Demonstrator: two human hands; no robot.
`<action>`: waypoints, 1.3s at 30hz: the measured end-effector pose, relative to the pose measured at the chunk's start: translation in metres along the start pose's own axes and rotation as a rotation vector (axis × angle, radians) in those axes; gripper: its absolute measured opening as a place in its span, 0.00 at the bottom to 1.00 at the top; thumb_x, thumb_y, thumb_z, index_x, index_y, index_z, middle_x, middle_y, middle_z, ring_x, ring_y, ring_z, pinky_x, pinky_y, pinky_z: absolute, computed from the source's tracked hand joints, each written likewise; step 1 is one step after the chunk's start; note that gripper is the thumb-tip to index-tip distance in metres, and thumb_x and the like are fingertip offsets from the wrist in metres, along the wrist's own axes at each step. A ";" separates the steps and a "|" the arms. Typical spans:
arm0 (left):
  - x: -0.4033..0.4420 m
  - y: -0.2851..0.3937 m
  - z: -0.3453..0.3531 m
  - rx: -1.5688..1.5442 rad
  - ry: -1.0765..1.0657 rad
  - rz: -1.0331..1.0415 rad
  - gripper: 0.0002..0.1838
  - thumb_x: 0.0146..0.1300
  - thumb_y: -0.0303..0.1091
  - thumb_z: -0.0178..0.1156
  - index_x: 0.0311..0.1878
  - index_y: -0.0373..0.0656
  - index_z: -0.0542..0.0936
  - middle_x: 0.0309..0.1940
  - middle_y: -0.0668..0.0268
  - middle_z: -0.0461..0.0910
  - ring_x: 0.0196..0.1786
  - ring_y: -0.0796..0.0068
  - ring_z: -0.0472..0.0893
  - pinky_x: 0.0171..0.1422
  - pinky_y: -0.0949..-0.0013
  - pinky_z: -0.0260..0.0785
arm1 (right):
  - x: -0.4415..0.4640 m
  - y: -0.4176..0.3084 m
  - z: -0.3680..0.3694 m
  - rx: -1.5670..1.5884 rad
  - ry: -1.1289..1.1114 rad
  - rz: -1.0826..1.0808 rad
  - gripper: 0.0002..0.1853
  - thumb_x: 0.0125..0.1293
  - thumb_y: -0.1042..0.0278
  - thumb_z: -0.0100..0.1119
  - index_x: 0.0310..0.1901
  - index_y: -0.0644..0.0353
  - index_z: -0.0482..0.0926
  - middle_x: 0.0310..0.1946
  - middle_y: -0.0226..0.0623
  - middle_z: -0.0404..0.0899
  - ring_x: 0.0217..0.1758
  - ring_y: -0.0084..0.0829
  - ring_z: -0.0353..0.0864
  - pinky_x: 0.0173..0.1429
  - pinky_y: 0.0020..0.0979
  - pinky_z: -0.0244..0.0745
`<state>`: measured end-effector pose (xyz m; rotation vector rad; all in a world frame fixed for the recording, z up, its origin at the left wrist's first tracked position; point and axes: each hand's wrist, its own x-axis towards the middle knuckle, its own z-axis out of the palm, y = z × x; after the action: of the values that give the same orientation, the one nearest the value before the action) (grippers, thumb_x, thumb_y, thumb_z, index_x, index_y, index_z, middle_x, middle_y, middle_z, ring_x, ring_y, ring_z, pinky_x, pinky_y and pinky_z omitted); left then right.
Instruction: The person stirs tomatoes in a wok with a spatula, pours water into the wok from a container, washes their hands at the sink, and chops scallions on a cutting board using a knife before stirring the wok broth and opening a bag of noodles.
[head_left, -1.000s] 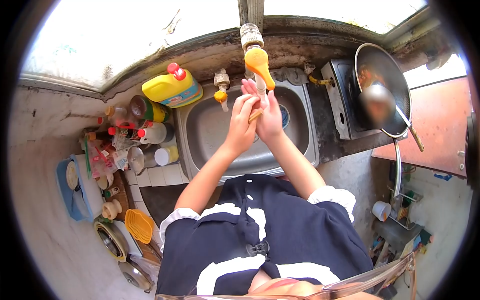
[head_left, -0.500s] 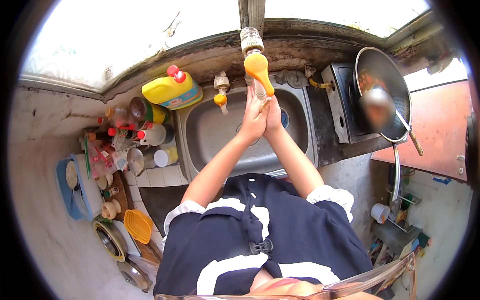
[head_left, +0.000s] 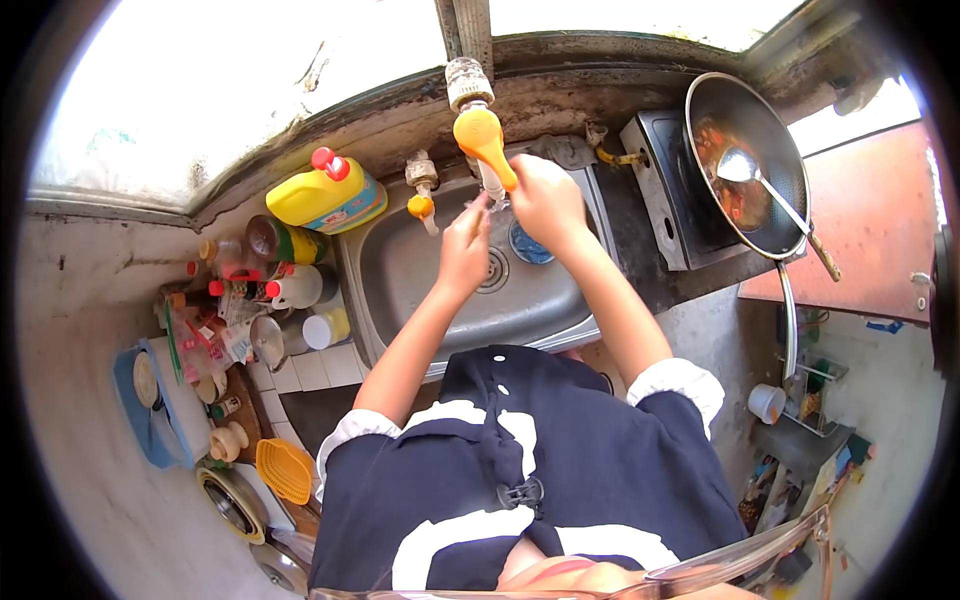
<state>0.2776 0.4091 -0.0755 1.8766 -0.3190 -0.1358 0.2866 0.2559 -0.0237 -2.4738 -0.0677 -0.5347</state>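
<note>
My right hand point(head_left: 548, 203) is closed at the tip of the orange lever of the tap point(head_left: 480, 138); its fingertips are partly hidden. Beneath the spout is my left hand point(head_left: 464, 252), fingers stretched upward and holding nothing, with what looks like water at the fingertips. Both hands are above a stainless steel sink point(head_left: 400, 290). A blue round item point(head_left: 528, 245) lies in the sink, beside the drain point(head_left: 492, 270).
Left of the sink stand a second small tap point(head_left: 421, 195), a yellow jug with a red cap point(head_left: 325, 195) and several bottles. On the right, a wok point(head_left: 790, 150) with food and a ladle point(head_left: 740, 167) sits on a stove point(head_left: 665, 200). An orange basket point(head_left: 284, 470) is at lower left.
My hands, pressed together under the spout before, are now apart. The right one has moved up to the tap lever; the left has shifted slightly down and left. The view has shifted a little.
</note>
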 end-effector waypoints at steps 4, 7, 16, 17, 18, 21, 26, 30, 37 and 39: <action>-0.032 0.000 -0.022 0.019 0.092 0.037 0.20 0.72 0.32 0.47 0.63 0.30 0.70 0.61 0.46 0.72 0.64 0.55 0.72 0.69 0.63 0.61 | 0.012 0.033 0.075 0.104 -0.514 -0.329 0.05 0.56 0.68 0.56 0.29 0.59 0.76 0.25 0.42 0.80 0.30 0.45 0.81 0.37 0.45 0.75; -0.056 0.005 -0.039 0.054 0.067 0.007 0.21 0.73 0.34 0.46 0.63 0.31 0.70 0.61 0.47 0.72 0.66 0.54 0.70 0.70 0.62 0.59 | 0.010 0.038 0.125 0.189 -0.439 -0.398 0.04 0.52 0.69 0.57 0.28 0.56 0.80 0.22 0.41 0.80 0.29 0.41 0.82 0.35 0.40 0.75; -0.107 0.003 -0.075 -0.090 0.148 -0.149 0.20 0.74 0.36 0.45 0.59 0.31 0.74 0.57 0.50 0.76 0.64 0.59 0.72 0.69 0.64 0.59 | 0.019 0.016 0.184 -0.480 -1.076 -0.790 0.08 0.55 0.69 0.56 0.34 0.58 0.82 0.31 0.40 0.84 0.34 0.42 0.85 0.37 0.40 0.77; -0.111 0.003 -0.077 -0.088 0.180 -0.140 0.20 0.74 0.36 0.45 0.58 0.31 0.75 0.56 0.51 0.77 0.63 0.60 0.73 0.69 0.64 0.59 | 0.009 0.026 0.205 -0.480 -1.140 -0.800 0.08 0.57 0.69 0.55 0.36 0.58 0.82 0.33 0.42 0.84 0.35 0.43 0.85 0.38 0.41 0.77; -0.114 0.000 -0.079 -0.115 0.201 -0.162 0.20 0.74 0.36 0.44 0.58 0.31 0.75 0.56 0.52 0.77 0.63 0.60 0.73 0.69 0.64 0.60 | 0.008 0.031 0.218 -0.483 -1.203 -0.811 0.09 0.58 0.69 0.54 0.37 0.59 0.82 0.34 0.44 0.84 0.36 0.44 0.84 0.39 0.42 0.77; -0.128 -0.010 -0.084 -0.179 0.263 -0.231 0.21 0.74 0.38 0.43 0.57 0.32 0.75 0.55 0.53 0.77 0.63 0.62 0.73 0.68 0.65 0.60 | 0.003 0.027 0.214 -0.327 -1.286 -0.513 0.11 0.60 0.66 0.53 0.40 0.60 0.81 0.36 0.45 0.83 0.39 0.46 0.84 0.42 0.44 0.76; -0.135 -0.009 -0.095 -0.191 0.347 -0.279 0.22 0.75 0.40 0.42 0.58 0.31 0.74 0.56 0.53 0.77 0.63 0.63 0.73 0.69 0.65 0.59 | 0.003 0.017 0.199 -0.272 -1.425 -0.387 0.13 0.61 0.63 0.53 0.41 0.60 0.81 0.38 0.47 0.83 0.41 0.48 0.82 0.45 0.45 0.75; -0.136 -0.002 -0.105 -0.221 0.349 -0.266 0.22 0.76 0.40 0.42 0.59 0.30 0.73 0.56 0.53 0.77 0.62 0.64 0.73 0.70 0.65 0.58 | 0.015 -0.004 0.171 -0.298 -1.454 -0.321 0.14 0.62 0.61 0.53 0.42 0.60 0.80 0.39 0.48 0.82 0.43 0.49 0.82 0.47 0.47 0.75; -0.124 0.005 -0.111 -0.234 0.214 -0.154 0.21 0.76 0.38 0.40 0.60 0.31 0.73 0.55 0.52 0.77 0.62 0.64 0.73 0.70 0.64 0.58 | 0.019 0.021 0.065 0.260 -0.846 -0.071 0.14 0.62 0.59 0.57 0.34 0.63 0.81 0.29 0.48 0.80 0.34 0.44 0.80 0.41 0.43 0.72; -0.120 0.006 -0.110 -0.246 0.157 -0.123 0.22 0.76 0.39 0.40 0.60 0.31 0.72 0.55 0.52 0.77 0.61 0.64 0.73 0.70 0.64 0.58 | 0.001 0.028 0.039 0.325 -0.485 0.256 0.13 0.65 0.61 0.55 0.31 0.65 0.77 0.25 0.47 0.75 0.28 0.37 0.75 0.37 0.34 0.70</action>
<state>0.1896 0.5419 -0.0417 1.6508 -0.0749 -0.1054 0.3068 0.2550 -0.0678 -2.1931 -0.0267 0.1790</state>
